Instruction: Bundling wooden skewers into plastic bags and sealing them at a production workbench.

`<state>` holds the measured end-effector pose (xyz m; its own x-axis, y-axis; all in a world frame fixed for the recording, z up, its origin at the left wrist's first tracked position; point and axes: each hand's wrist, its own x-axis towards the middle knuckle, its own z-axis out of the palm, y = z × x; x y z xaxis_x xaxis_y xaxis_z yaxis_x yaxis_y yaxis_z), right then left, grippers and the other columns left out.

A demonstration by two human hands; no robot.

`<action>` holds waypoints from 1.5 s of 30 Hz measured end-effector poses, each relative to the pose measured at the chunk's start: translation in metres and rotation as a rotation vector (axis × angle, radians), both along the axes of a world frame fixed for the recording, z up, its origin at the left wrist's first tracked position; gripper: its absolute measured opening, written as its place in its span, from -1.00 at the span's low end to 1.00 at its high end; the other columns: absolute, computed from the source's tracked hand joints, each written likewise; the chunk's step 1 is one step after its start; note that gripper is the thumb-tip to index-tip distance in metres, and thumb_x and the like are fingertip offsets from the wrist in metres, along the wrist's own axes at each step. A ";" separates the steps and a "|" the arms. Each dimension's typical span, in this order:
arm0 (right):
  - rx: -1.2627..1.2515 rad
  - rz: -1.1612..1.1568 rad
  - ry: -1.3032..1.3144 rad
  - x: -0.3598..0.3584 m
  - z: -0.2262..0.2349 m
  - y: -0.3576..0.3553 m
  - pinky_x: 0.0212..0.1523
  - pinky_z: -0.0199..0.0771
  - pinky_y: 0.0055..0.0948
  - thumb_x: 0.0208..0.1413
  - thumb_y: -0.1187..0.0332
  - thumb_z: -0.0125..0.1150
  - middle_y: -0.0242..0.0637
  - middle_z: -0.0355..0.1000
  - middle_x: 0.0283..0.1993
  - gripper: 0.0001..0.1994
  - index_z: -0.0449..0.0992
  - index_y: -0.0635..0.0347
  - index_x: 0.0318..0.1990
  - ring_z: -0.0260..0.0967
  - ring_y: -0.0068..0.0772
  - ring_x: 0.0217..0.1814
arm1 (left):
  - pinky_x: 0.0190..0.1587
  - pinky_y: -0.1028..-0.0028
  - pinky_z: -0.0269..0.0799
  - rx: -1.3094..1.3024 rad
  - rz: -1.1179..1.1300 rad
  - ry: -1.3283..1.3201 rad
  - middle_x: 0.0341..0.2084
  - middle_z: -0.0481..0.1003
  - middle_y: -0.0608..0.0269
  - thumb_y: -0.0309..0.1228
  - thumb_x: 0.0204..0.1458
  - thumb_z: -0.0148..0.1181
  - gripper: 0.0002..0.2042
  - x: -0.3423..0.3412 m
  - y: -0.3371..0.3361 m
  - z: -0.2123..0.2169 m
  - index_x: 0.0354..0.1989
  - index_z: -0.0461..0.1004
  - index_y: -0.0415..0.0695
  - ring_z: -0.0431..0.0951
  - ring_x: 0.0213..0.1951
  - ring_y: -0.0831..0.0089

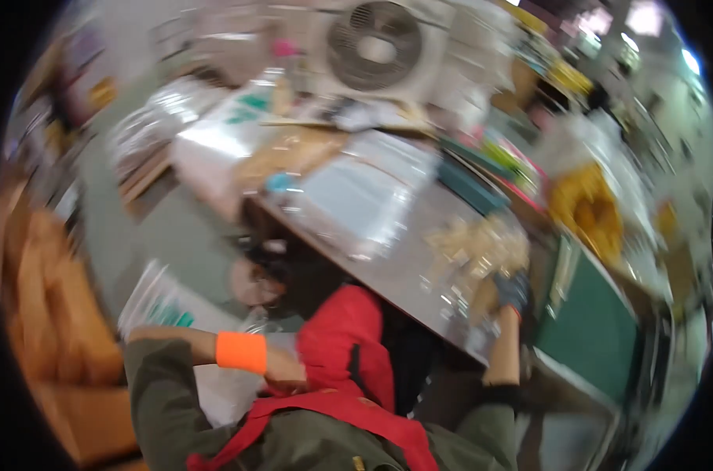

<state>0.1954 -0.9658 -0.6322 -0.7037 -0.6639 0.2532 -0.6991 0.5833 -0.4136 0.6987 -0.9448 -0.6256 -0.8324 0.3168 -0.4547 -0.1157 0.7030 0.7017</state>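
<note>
My right hand (513, 290), in a grey glove, is at the near right side of a pile of beige pieces (482, 247), some in shiny clear plastic. Blur hides its fingers and whether it grips any of them. My left hand (287, 370) is bare, with an orange band (242, 351) at the wrist. It lies against the red apron (349, 337) in front of my body, and its fingers are out of sight. A stack of clear plastic bags (360, 188) lies on the grey table (407, 271), left of the pile.
A white fan (376, 47) stands at the back. White bags with green print (235, 122) lie at the far left. Beyond the table's right side are a green board (588, 322) and a yellow bundle (584, 208). Orange sacks (46, 306) stand at the left.
</note>
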 end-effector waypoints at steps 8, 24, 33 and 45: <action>0.095 -0.184 0.024 -0.054 0.012 -0.011 0.22 0.09 -0.21 -0.16 -0.31 0.03 0.20 0.16 0.16 -0.09 0.14 0.31 0.18 0.09 0.10 0.23 | 0.08 0.17 0.20 -0.853 1.043 0.861 -0.07 0.38 0.03 0.00 -0.08 0.11 -0.45 -0.295 -0.243 -0.048 0.02 0.34 -0.12 0.30 0.03 0.06; 0.355 -0.153 0.122 -0.053 -0.026 0.019 -0.18 0.41 -0.15 0.01 0.11 -0.02 0.02 0.39 -0.12 -0.59 0.46 0.26 -0.14 0.38 -0.03 -0.14 | 0.05 0.13 0.19 -0.035 1.045 0.948 -0.11 0.31 -0.24 -0.22 -0.21 0.22 -0.43 -0.391 -0.113 -0.044 -0.05 0.29 -0.36 0.29 -0.05 -0.12; 0.105 -0.330 -0.218 -0.152 -0.051 -0.032 0.03 0.25 -0.14 0.03 -0.29 -0.20 0.23 0.31 -0.02 -0.19 0.20 0.36 0.14 0.27 0.18 0.00 | 0.27 0.00 -0.26 -0.438 0.963 0.588 0.23 -0.04 -0.17 0.31 -0.10 -0.16 -0.10 -0.401 -0.187 -0.034 0.30 -0.08 -0.11 -0.13 0.29 -0.06; -0.596 0.090 -1.117 0.030 -0.077 -0.014 -0.09 0.38 -0.45 -0.08 0.36 0.31 -0.20 0.34 -0.02 -0.42 0.24 0.33 0.11 0.30 -0.42 -0.07 | 0.17 0.17 0.01 0.334 1.325 0.704 0.07 0.21 -0.23 0.14 -0.25 0.21 -0.07 -0.336 -0.097 -0.037 0.19 0.04 -0.32 0.19 0.10 -0.13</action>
<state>0.2252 -0.9802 -0.7087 -0.6844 -0.7085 -0.1718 0.1709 0.0732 -0.9826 0.3628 -1.0421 -0.6630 -0.5985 -0.7973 0.0782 -0.0991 0.1705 0.9804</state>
